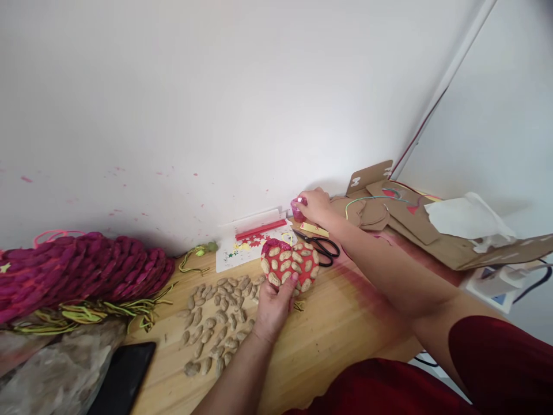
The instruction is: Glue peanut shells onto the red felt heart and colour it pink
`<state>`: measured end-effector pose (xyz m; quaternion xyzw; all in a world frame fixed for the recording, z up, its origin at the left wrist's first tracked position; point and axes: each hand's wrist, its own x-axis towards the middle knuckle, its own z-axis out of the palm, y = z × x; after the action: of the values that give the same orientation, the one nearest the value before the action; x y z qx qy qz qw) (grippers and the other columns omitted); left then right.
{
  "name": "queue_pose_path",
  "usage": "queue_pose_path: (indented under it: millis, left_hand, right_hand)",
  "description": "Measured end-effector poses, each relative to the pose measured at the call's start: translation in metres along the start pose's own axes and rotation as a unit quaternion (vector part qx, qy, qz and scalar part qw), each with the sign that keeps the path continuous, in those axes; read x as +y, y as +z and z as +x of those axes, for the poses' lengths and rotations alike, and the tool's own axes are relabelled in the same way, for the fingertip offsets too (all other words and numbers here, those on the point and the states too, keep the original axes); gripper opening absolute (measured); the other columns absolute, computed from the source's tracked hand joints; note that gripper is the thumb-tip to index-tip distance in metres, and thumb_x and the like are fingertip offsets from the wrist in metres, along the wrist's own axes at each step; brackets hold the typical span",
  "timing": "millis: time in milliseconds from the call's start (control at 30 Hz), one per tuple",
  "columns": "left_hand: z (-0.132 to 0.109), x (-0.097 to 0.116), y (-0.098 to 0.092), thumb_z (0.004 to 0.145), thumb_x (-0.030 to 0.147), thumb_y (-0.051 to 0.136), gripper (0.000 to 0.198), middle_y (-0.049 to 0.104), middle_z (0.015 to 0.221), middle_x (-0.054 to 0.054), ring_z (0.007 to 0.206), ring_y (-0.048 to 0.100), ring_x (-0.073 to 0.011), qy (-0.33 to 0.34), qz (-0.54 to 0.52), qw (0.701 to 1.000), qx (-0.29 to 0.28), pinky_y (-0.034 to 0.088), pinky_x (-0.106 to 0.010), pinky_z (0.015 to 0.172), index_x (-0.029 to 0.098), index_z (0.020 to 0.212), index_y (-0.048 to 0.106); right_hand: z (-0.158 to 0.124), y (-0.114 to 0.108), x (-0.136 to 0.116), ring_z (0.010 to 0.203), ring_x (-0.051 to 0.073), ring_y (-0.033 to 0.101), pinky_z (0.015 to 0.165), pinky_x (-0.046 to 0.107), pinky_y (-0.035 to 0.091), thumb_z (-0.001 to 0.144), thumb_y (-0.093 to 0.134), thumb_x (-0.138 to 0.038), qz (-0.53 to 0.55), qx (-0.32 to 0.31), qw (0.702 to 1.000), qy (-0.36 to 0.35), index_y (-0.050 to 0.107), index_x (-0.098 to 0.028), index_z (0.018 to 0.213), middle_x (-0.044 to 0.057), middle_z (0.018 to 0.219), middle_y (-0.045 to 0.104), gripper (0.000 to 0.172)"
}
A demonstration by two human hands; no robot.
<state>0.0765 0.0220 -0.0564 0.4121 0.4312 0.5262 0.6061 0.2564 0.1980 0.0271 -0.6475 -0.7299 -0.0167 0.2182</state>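
Observation:
My left hand (274, 305) is closed on the lower edge of a red disc covered with peanuts (285, 265), thumb on its face. Its upper left edge is coated in wet-looking magenta, and a yellow loop shows at the top. My right hand (316, 205) reaches to a small jar of magenta paint (298, 212) by the wall. Its fingers are closed at the jar's mouth, where a small white tip shows; what they grip is mostly hidden. Between the hands lie black-handled scissors (326, 249). Loose peanuts (220, 317) are spread on the wooden table to the left.
At the left stands a row of magenta peanut-covered discs (86, 268) with yellow-green tassels (86, 314). A plastic bag (56, 369) and black flat object (125, 374) lie in front. Star cutouts (257, 242) rest on white paper (224, 259). Cardboard pieces (415, 222) fill the right.

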Motion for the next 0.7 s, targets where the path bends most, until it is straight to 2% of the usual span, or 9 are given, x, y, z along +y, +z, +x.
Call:
queue_pose_path:
  millis: [100, 200, 467, 700]
  left_hand:
    - [-0.001, 0.002, 0.001, 0.071, 0.057, 0.081, 0.051, 0.043, 0.042, 0.007, 0.037, 0.028, -0.003, 0.01, 0.0, 1.0, -0.002, 0.021, -0.018, 0.037, 0.016, 0.057, 0.052]
    - [0.0, 0.002, 0.001, 0.068, 0.055, 0.083, 0.049, 0.046, 0.042, 0.006, 0.037, 0.031, -0.0049, 0.004, -0.006, 1.0, 0.011, 0.021, -0.019, 0.036, 0.017, 0.055, 0.054]
    - [0.0, 0.005, 0.002, 0.063, 0.044, 0.088, 0.035, 0.054, 0.044, 0.001, 0.049, 0.056, -0.0156, -0.023, -0.035, 0.999, 0.032, 0.037, -0.021, 0.04, 0.02, 0.058, 0.062]
    - [0.0, 0.006, 0.004, 0.063, 0.043, 0.088, 0.034, 0.057, 0.046, 0.001, 0.049, 0.057, -0.0156, -0.031, -0.039, 0.998, 0.034, 0.036, -0.021, 0.039, 0.019, 0.059, 0.064]
  right_hand:
    - [-0.002, -0.003, -0.001, 0.101, 0.031, 0.058, 0.083, 0.039, 0.037, 0.094, 0.058, -0.039, -0.003, 0.003, 1.0, -0.007, 0.078, -0.017, 0.092, 0.014, 0.099, 0.077, 0.03]
    - [-0.003, -0.008, -0.001, 0.102, 0.031, 0.058, 0.082, 0.038, 0.037, 0.094, 0.057, -0.04, 0.0, 0.025, 1.0, -0.002, 0.077, -0.017, 0.096, 0.014, 0.1, 0.076, 0.031]
    - [-0.004, -0.01, 0.004, 0.085, 0.024, 0.064, 0.071, 0.031, 0.038, 0.094, 0.058, -0.037, 0.038, 0.038, 0.999, -0.006, 0.076, -0.017, 0.098, 0.011, 0.094, 0.077, 0.028]
    - [-0.012, -0.01, 0.012, 0.082, 0.024, 0.065, 0.07, 0.031, 0.04, 0.092, 0.058, -0.036, 0.079, 0.066, 0.994, 0.026, 0.074, -0.018, 0.096, 0.009, 0.091, 0.076, 0.024]
